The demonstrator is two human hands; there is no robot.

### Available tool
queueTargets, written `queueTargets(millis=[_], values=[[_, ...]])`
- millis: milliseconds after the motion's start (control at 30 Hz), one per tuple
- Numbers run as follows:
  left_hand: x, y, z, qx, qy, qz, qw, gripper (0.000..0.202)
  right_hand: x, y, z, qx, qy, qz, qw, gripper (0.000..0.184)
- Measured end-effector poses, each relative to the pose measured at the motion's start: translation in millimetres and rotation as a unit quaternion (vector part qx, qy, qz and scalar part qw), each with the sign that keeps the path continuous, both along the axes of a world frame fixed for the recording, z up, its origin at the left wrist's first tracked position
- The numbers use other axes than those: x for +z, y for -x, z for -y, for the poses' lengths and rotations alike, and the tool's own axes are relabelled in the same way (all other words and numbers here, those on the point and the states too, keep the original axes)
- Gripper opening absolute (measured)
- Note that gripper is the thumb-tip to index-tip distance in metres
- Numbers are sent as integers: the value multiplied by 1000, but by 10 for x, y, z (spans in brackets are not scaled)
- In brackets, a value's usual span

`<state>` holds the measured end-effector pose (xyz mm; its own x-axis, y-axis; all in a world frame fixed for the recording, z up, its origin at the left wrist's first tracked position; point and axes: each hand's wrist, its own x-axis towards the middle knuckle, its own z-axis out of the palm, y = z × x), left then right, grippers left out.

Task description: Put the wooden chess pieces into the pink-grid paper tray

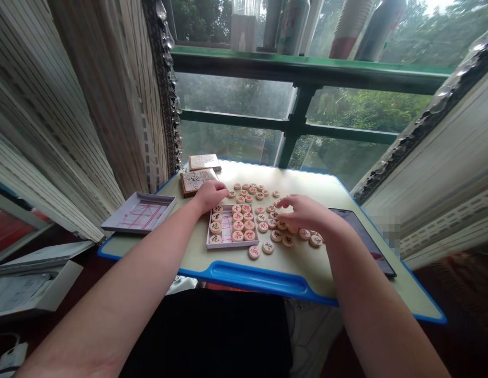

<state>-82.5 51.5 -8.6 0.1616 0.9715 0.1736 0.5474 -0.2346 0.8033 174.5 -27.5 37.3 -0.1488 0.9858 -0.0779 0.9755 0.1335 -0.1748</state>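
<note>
Clock dial centred on the tabletop, 12 away from the person. At 12, beyond the far edge: a large green-framed glass window point(307, 121). Under the hands: a cream table with a blue plastic rim point(228, 260). At 3: a thin, dark, flat rectangular tablet-like device point(364, 239). At 9: a shallow pale cardboard tray point(143, 212), red lines inside, overhanging the edge.

Near centre, toward 9: a second shallow pale cardboard box point(227, 229), open, partly filled. Left hand point(212, 194) at the box's 11 o'clock corner, fingers curled; whether it grips anything — cannot tell. Right hand point(304, 212) at the box's 2 o'clock, over loose discs; thumb and fingers parted, curved, no disc seen clasped.

At 10–11: two small flat decorated boxes, the nearer point(198, 181) just beside the left hand.

Smallest: round pale wooden discs with red or black characters. Done, as judged: four visible in the box's left column, two columns of four at its right. Left: a bare strip between these columns, plus many discs lying loose point(288, 240) from the box's 12 round to 4 — roughly half or more outside, by estimate.
</note>
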Motion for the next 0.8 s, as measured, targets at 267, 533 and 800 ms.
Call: queueTargets(millis=[267, 533, 800], values=[[-11, 19, 6, 3, 0, 2, 1000, 20, -27, 7, 48, 44, 17, 51, 998, 47], [-33, 18, -12, -2, -8, 1, 1000, 19, -38, 58, 12, 40, 21, 54, 998, 35], [-17, 17, 0, -2, -3, 0, 1000, 19, 110, 68, 97, 20, 80, 58, 995, 42]])
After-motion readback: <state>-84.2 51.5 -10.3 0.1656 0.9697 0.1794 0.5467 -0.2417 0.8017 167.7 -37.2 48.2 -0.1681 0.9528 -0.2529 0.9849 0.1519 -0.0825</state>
